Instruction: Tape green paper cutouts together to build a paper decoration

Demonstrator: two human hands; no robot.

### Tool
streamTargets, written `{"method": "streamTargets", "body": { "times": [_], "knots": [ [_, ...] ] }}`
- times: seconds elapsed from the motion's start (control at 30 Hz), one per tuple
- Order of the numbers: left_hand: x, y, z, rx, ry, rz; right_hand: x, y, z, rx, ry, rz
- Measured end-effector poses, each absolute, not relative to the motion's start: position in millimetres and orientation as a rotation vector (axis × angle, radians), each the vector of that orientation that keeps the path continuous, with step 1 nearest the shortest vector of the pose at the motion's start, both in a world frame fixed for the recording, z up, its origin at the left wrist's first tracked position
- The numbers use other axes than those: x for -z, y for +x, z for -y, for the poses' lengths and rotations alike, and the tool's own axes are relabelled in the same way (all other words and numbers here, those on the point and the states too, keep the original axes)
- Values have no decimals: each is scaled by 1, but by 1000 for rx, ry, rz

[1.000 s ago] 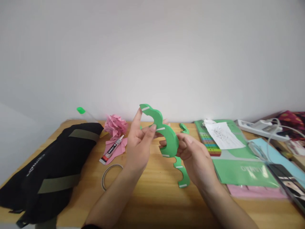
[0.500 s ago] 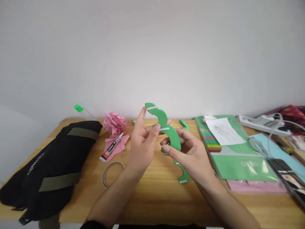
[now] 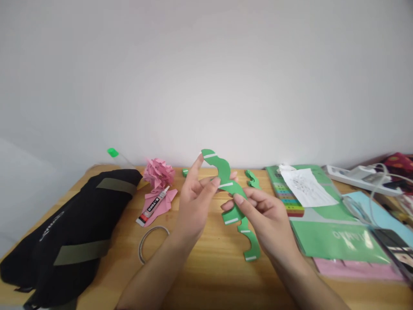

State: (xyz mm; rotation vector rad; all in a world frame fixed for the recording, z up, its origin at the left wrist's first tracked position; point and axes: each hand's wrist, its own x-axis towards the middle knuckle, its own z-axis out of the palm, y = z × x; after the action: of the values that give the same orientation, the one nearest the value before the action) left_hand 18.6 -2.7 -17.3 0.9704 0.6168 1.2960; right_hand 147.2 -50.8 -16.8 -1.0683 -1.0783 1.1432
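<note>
Between my hands, above the table, is a wavy green paper strip with white bands of tape across it. My left hand pinches its middle between thumb and fingers, with the index finger stretched up to the strip's top end. Lower down, my right hand grips the curved part, thumb in front and fingers behind. A second wavy green piece with white bands shows below, beside my right hand; whether it joins the held strip is hidden. Farther back lies a curled green paper piece.
On the left lie a black bag, a pink paper flower, a glue tube on pink paper and a tape roll. To the right are green folders, a scribbled white sheet, a power strip and a phone.
My right thumb has shifted up along the green strip, and its lower end with a white band now shows below the fingers. The whole view has moved slightly.
</note>
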Motion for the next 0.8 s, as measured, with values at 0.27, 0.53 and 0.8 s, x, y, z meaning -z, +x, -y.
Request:
{"method": "streamTargets", "body": {
  "times": [0.27, 0.53, 0.8],
  "knots": [
    [11, 13, 1, -1345, 934, -630, 18, 145, 54, -1231, -1075, 1167],
    [11, 5, 1, -1390, 887, -641, 18, 141, 54, -1192, -1095, 1268],
    [11, 5, -2, -1395, 890, -647, 19, 146, 50, -1168, -1128, 1312]
  ]
}}
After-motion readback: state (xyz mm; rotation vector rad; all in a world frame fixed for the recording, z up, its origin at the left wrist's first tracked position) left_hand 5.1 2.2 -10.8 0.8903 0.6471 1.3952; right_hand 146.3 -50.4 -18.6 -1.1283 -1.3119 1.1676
